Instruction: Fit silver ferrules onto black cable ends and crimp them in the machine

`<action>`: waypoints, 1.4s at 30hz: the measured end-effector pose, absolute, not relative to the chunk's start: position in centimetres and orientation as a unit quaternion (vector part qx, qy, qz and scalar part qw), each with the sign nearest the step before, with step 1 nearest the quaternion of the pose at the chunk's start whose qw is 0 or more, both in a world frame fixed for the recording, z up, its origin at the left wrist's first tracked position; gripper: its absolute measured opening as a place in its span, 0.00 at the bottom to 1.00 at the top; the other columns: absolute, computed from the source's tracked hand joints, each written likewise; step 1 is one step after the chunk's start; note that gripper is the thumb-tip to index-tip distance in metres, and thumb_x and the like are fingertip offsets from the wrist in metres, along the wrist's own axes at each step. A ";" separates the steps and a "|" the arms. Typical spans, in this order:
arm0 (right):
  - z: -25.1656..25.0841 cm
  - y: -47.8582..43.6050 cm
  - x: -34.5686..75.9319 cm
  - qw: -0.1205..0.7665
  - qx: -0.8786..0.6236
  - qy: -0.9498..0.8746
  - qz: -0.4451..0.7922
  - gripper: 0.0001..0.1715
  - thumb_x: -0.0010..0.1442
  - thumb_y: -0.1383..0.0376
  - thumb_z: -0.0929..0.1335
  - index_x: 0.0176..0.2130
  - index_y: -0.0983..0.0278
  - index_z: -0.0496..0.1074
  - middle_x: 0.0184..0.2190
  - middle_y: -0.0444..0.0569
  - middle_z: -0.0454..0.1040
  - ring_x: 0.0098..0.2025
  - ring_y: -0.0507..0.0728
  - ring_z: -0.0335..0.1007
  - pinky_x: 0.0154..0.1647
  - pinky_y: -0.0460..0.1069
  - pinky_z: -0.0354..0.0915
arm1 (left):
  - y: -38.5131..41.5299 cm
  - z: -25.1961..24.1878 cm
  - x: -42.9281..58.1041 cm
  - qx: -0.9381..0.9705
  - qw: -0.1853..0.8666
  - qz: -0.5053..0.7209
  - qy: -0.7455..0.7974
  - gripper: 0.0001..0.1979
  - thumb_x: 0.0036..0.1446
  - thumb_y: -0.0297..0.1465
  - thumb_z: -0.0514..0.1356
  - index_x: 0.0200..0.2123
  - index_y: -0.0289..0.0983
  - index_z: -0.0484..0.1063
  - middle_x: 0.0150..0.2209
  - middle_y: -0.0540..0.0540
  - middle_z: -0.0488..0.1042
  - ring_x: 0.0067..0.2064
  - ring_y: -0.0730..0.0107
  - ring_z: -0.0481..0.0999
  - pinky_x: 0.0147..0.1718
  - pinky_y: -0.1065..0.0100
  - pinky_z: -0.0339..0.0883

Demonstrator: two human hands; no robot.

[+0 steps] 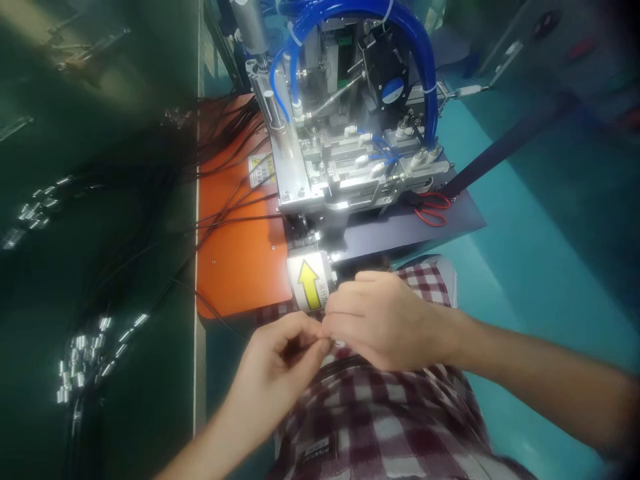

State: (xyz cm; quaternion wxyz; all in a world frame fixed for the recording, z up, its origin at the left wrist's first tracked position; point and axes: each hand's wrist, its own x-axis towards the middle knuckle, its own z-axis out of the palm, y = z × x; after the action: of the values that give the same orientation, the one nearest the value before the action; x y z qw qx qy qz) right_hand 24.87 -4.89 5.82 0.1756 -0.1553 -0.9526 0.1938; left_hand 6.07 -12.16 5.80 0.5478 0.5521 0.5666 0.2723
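Note:
My left hand [287, 353] is closed in a pinch, and a thin black cable [213, 308] runs in from the left behind it. Beside it my right hand [380, 320] is closed too, its fingertips meeting those of the left around the cable's end. A small pale tip [339, 343] shows there, mostly hidden by the fingers. Just beyond the hands is the front of a bench machine [345, 173], with a white cover bearing a yellow arrow [309, 283].
Blue air hoses [425, 60] arch over the machine. Black cables cross an orange plate [240, 260] at left. On the dark green table [145, 413] lie bundled cables with shiny metal connectors [80, 360]. A red wire loop [434, 209] rests on the grey base [390, 233].

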 end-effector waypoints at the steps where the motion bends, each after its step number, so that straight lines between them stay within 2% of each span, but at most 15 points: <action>1: 5.7 -4.9 24.7 0.189 -0.176 -0.941 0.217 0.10 0.58 0.72 0.62 0.34 0.66 0.72 0.30 0.46 0.74 0.31 0.53 0.64 0.29 0.50 0.52 | -12.0 5.7 6.0 0.518 0.572 0.274 0.574 0.06 0.57 0.31 0.60 0.29 0.36 0.72 0.24 0.52 0.67 0.26 0.76 0.64 0.24 0.75 0.59; 6: 5.3 -5.2 23.6 0.248 -0.400 -0.747 0.469 0.10 0.63 0.71 0.61 0.34 0.65 0.70 0.30 0.43 0.73 0.31 0.50 0.67 0.32 0.46 0.60 | -11.3 5.1 5.5 0.407 0.599 0.343 0.598 0.08 0.55 0.35 0.63 0.28 0.36 0.72 0.26 0.52 0.69 0.28 0.77 0.65 0.27 0.77 0.59; 10: 5.4 -5.7 22.9 0.244 -0.436 -0.655 0.567 0.06 0.61 0.67 0.65 0.32 0.64 0.71 0.27 0.41 0.72 0.27 0.49 0.65 0.27 0.44 0.59 | -10.7 5.2 5.4 0.386 0.599 0.374 0.594 0.08 0.54 0.35 0.64 0.28 0.36 0.73 0.26 0.52 0.69 0.28 0.78 0.64 0.27 0.78 0.59; 14: 5.4 -6.0 22.0 0.279 -0.448 -0.615 0.586 0.06 0.58 0.67 0.67 0.29 0.64 0.69 0.23 0.40 0.69 0.25 0.49 0.63 0.25 0.44 0.58 | -10.1 5.6 5.4 0.399 0.581 0.377 0.601 0.08 0.55 0.35 0.63 0.28 0.36 0.73 0.26 0.51 0.69 0.29 0.76 0.65 0.29 0.76 0.60; 19: 4.9 -4.9 20.9 0.298 -0.445 -0.569 0.624 0.09 0.61 0.66 0.64 0.28 0.64 0.66 0.19 0.38 0.65 0.21 0.48 0.61 0.22 0.44 0.58 | -8.3 5.8 4.9 0.412 0.565 0.394 0.597 0.08 0.55 0.35 0.63 0.30 0.35 0.73 0.29 0.50 0.71 0.31 0.74 0.66 0.31 0.74 0.62; 22: 4.6 -3.5 20.7 0.302 -0.436 -0.554 0.642 0.08 0.62 0.64 0.65 0.31 0.64 0.69 0.20 0.39 0.66 0.21 0.48 0.62 0.21 0.43 0.58 | -6.6 5.8 4.4 0.409 0.568 0.395 0.595 0.09 0.54 0.35 0.63 0.29 0.35 0.73 0.27 0.51 0.70 0.27 0.76 0.66 0.27 0.75 0.61; 26: 4.6 -1.7 20.7 0.304 -0.448 -0.537 0.647 0.08 0.62 0.64 0.65 0.33 0.65 0.71 0.19 0.39 0.66 0.20 0.48 0.62 0.21 0.43 0.58 | -4.3 6.1 4.0 0.402 0.581 0.369 0.604 0.09 0.53 0.35 0.63 0.27 0.35 0.72 0.21 0.54 0.68 0.21 0.80 0.62 0.20 0.77 0.55; 28: 4.6 -1.0 20.5 0.314 -0.453 -0.524 0.649 0.09 0.61 0.64 0.65 0.32 0.65 0.72 0.18 0.39 0.66 0.20 0.48 0.62 0.21 0.43 0.58 | -3.4 6.2 4.0 0.409 0.582 0.342 0.614 0.10 0.53 0.36 0.63 0.26 0.35 0.72 0.19 0.54 0.67 0.20 0.79 0.62 0.19 0.77 0.54; 31: 4.5 -0.1 20.1 0.334 -0.460 -0.504 0.650 0.07 0.59 0.64 0.67 0.33 0.66 0.72 0.22 0.41 0.69 0.21 0.48 0.63 0.21 0.43 0.59 | -2.2 6.2 4.0 0.429 0.584 0.311 0.616 0.10 0.53 0.37 0.62 0.26 0.35 0.72 0.19 0.53 0.66 0.20 0.78 0.62 0.19 0.76 0.53; 33: 4.5 0.4 19.9 0.342 -0.464 -0.489 0.654 0.07 0.57 0.64 0.68 0.31 0.66 0.72 0.24 0.41 0.69 0.21 0.47 0.61 0.21 0.44 0.58 | -1.7 6.2 4.0 0.448 0.579 0.309 0.607 0.10 0.52 0.36 0.63 0.26 0.34 0.73 0.20 0.53 0.67 0.21 0.78 0.62 0.20 0.76 0.53; 36: 4.5 1.0 19.7 0.339 -0.464 -0.471 0.669 0.07 0.56 0.65 0.69 0.28 0.66 0.70 0.21 0.40 0.66 0.20 0.47 0.57 0.21 0.44 0.56 | -1.1 6.1 3.9 0.470 0.571 0.305 0.600 0.09 0.52 0.35 0.63 0.26 0.34 0.74 0.21 0.52 0.69 0.23 0.76 0.64 0.21 0.75 0.55; 40: 4.4 1.3 19.6 0.345 -0.442 -0.472 0.680 0.08 0.56 0.65 0.68 0.27 0.66 0.69 0.23 0.41 0.67 0.25 0.49 0.61 0.27 0.45 0.60 | -0.8 5.9 3.8 0.466 0.575 0.304 0.600 0.09 0.51 0.35 0.63 0.27 0.34 0.75 0.22 0.51 0.69 0.24 0.74 0.66 0.23 0.74 0.58; 42: 4.1 1.3 19.7 0.340 -0.444 -0.471 0.683 0.08 0.58 0.64 0.67 0.28 0.65 0.69 0.22 0.40 0.67 0.23 0.48 0.59 0.24 0.45 0.59 | -0.9 5.7 3.7 0.454 0.589 0.308 0.593 0.09 0.51 0.35 0.63 0.27 0.35 0.74 0.23 0.50 0.70 0.26 0.74 0.67 0.25 0.73 0.61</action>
State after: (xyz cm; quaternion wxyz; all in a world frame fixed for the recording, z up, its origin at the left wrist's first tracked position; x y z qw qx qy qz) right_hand 19.65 1.34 4.13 0.3400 -0.4436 -0.4709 0.6825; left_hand 3.71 -0.89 5.74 0.5893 0.4539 0.5930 0.3084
